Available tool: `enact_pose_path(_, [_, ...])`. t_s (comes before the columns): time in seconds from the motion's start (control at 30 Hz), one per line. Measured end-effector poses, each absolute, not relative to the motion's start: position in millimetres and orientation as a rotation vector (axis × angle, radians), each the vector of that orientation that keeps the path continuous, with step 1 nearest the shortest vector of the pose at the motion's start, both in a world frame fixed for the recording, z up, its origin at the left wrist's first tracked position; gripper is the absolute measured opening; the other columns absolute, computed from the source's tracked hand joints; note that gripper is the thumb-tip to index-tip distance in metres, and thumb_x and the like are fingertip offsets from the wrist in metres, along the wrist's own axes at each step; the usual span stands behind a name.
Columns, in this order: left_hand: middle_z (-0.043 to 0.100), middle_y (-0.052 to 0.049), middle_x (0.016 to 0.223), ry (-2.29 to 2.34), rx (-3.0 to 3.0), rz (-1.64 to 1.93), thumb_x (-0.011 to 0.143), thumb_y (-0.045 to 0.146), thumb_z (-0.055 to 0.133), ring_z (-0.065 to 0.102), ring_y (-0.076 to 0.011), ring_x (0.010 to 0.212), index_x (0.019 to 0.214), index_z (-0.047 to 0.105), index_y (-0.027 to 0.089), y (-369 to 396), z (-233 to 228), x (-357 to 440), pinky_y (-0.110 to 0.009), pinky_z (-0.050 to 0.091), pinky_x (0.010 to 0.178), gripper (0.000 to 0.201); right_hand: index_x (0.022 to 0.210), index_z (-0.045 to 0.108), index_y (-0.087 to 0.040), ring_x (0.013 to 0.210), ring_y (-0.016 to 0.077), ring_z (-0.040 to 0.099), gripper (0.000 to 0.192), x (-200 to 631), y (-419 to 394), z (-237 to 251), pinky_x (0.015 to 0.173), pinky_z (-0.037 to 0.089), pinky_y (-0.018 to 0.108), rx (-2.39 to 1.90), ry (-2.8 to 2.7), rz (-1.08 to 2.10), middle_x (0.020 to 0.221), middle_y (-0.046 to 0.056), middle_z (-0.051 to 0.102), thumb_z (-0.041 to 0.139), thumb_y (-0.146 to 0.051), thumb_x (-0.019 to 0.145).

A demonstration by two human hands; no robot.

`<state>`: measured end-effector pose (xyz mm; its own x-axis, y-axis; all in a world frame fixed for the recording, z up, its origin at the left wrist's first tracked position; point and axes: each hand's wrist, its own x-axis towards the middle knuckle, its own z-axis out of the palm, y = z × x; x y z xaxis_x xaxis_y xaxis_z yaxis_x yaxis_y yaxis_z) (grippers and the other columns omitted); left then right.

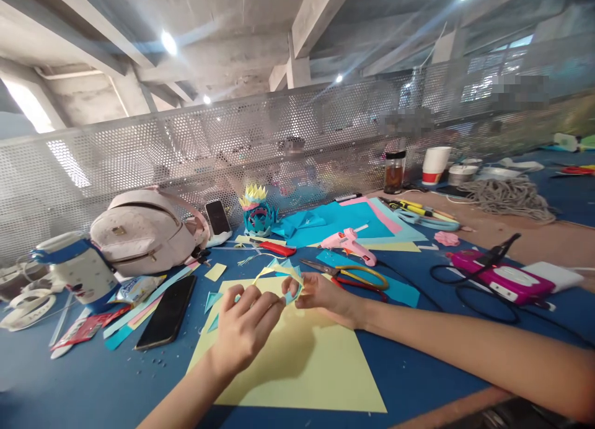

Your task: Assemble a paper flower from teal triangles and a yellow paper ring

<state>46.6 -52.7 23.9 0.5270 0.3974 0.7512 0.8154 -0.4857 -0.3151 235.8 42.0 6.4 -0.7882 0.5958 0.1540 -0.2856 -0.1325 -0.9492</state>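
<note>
Hands met over a yellow paper sheet (302, 367) on the blue worktop (418, 379): we saw the left hand (244, 327) curled nearly closed, fingertips pinching one end of a small folded paper piece (284, 279), yellow and light blue, and the right hand (320, 292) pinching its other end between thumb and fingers. The piece sat held just above the sheet, between both hands, near the middle of the view. Risk, as we judged it: the thin folds could tear or spring open if either pinch pulled too hard, and a slip could drop it among the loose paper scraps (214, 302) beside the left hand. The scissors (353, 273) lay open just beyond the right hand, so a careless reach could catch a blade. The pink glue gun (351, 243) stood near on blue paper with a black cord (418, 292) running close by; we could not tell if it was hot, and a snagged cord could drag it over. The black phone (167, 311) lay near the left forearm, in elbow range. Hard to read: the piece's exact shape, mostly covered by fingers; how many layers it had; the finished paper flower (256, 213) behind was small; the figure behind the perforated metal screen (288, 137) was blurred; both arms were cut off at the frame edge.
</note>
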Motion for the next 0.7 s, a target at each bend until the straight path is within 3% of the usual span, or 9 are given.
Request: enact_pose_path(0.7, [0.068, 0.005, 0.069, -1.059, -2.091, -1.007, 0.089, 0.014, 0.061, 0.053, -0.0129, 0.063, 0.08, 0.061, 0.022, -51.4, 21.6, 51.1, -0.035, 0.028, 0.077, 0.012, 0.064, 0.057, -0.016, 0.097, 0.0193, 0.052, 0.033, 235.9, 43.9, 8.6, 0.085, 0.039, 0.031, -0.416, -1.707, 1.912, 0.097, 0.002, 0.061, 0.088, -0.028, 0.057])
